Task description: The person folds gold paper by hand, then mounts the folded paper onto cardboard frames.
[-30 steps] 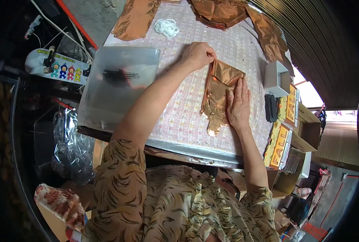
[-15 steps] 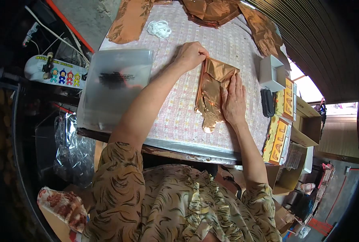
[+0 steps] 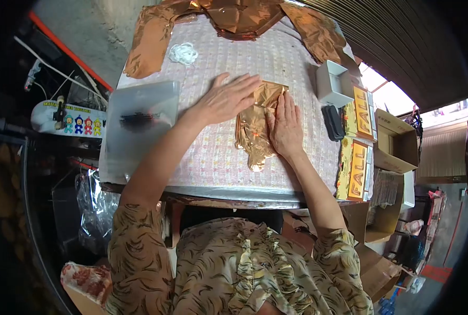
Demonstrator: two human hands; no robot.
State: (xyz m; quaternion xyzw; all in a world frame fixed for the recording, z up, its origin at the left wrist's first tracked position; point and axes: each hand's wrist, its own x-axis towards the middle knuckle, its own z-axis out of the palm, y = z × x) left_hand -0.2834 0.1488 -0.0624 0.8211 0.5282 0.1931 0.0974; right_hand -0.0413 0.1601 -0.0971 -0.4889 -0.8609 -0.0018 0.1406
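Observation:
A flat, folded copper-coloured foil balloon [image 3: 254,128] lies creased on the checked cloth, its lobed end toward my body. My left hand [image 3: 228,98] is laid palm down with fingers stretched out, the fingertips on the upper left part of the foil and the thumb sticking out. Along the foil's right edge rests my right hand [image 3: 286,128], open and flat, fingers pointing away from me. Neither hand grips anything. Part of the foil is hidden under the fingers.
Larger copper foil pieces [image 3: 239,21] cover the table's far side. A bundle of white string [image 3: 183,53] lies near them. Clear plastic bags [image 3: 139,152] are stacked at left. On the right are a white box [image 3: 335,84], a black case [image 3: 332,123] and FALL packs [image 3: 357,168].
My left hand has let go of the foil's upper left corner and flattened onto its top. My right hand stays on the right edge. The whole view has shifted slightly.

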